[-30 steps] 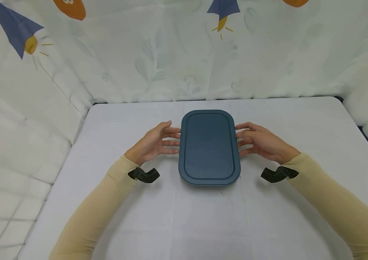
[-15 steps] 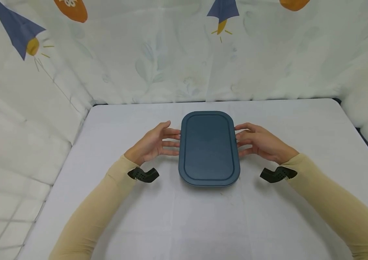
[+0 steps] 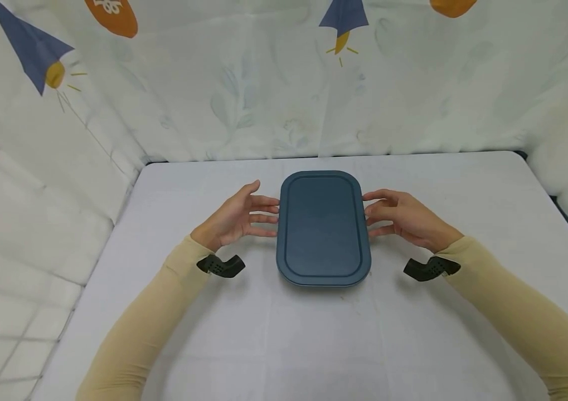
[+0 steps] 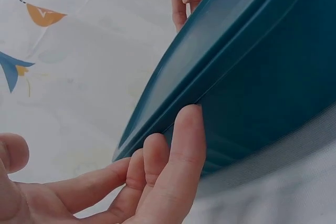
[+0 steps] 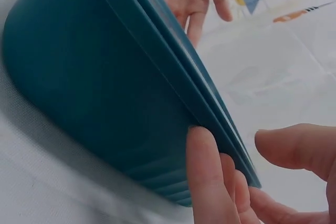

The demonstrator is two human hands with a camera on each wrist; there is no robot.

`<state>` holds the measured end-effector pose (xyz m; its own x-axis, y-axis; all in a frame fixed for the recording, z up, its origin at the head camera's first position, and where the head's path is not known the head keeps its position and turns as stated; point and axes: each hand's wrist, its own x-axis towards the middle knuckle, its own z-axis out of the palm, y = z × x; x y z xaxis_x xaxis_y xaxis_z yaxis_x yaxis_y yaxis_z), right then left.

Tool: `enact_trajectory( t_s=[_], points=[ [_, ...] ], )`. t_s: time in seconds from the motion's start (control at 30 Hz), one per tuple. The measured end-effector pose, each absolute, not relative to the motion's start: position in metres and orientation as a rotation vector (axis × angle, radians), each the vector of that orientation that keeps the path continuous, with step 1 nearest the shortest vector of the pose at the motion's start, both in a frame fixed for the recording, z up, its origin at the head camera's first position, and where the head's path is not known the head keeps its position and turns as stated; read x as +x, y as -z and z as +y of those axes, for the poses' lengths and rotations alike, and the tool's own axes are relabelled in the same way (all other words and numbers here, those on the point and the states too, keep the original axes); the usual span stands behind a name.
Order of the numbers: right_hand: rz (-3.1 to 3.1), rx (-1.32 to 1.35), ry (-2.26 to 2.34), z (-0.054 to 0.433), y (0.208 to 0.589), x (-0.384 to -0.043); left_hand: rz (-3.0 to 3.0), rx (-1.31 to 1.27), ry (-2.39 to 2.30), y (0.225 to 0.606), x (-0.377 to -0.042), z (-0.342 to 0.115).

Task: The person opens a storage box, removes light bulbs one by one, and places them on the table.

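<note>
A dark blue rectangular box (image 3: pixel 324 228) with rounded corners and a flat lid stands on the white-covered table, its long side running away from me. My left hand (image 3: pixel 236 218) is at its left side, fingers extended and thumb held up, apart from the lid. In the left wrist view the fingertips touch the box wall (image 4: pixel 273 82) just under the lid's rim. On the opposite side, my right hand (image 3: pixel 406 220) has its fingertips against the wall (image 5: pixel 105 77) below the rim. The right thumb (image 5: pixel 296 148) stays clear of the lid. The box's contents are hidden.
The white cloth-covered table (image 3: pixel 324 345) extends around the box. Behind it hangs a pale curtain (image 3: pixel 273 83) printed with blue and orange shapes. Another pale hanging (image 3: pixel 28 195) borders the left side. A black wrist mount (image 3: pixel 221 266) sits on each sleeve.
The left thumb has risen slightly, and that hand has shifted a little. My right thumb has moved slightly. The box has stayed in place on the table.
</note>
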<state>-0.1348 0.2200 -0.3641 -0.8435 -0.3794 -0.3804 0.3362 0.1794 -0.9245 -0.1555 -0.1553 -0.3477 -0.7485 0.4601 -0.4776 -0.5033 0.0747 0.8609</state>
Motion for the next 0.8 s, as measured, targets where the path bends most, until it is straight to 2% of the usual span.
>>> enact_trajectory(
  t_s=[0.23,0.8],
  points=[
    [1.982,-0.095,1.745,0.219,0.369,-0.136,1.692,-0.029,-1.762,0.346,-0.155,-0.156],
    [1.954,-0.028,1.780,0.219,0.371,-0.135,1.791,-0.026,-1.745,0.345,-0.152,-0.146]
  ],
)
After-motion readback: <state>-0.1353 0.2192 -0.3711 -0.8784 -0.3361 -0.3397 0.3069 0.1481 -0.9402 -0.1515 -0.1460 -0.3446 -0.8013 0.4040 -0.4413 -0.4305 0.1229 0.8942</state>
